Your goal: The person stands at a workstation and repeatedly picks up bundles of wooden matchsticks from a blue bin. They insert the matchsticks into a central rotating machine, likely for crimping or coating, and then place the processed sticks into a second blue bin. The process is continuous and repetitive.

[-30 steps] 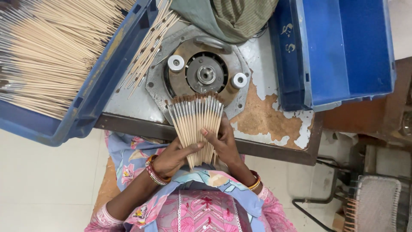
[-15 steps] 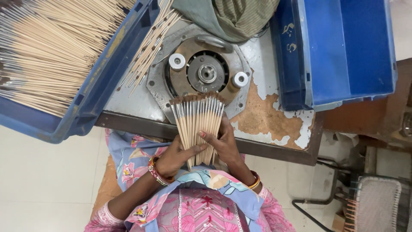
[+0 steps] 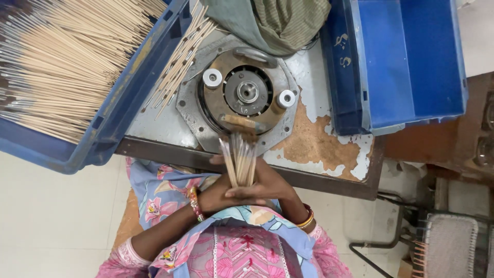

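Two hands, left hand (image 3: 218,195) and right hand (image 3: 265,185), were clasped round a bundle of thin sticks (image 3: 239,159) at the round metal machine head (image 3: 247,95); loosened clasping could have spilled sticks.

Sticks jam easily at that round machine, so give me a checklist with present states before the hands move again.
1. Bundle of sticks gathered tight, not fanned: ok.
2. Left hand and right hand both clasp the bundle: ok.
3. Stick tips point at the round machine: ok.
4. Fingers away from the machine's centre: ok.
5. Machine running or stopped: cannot tell.
6. Blue crate has room: ok.
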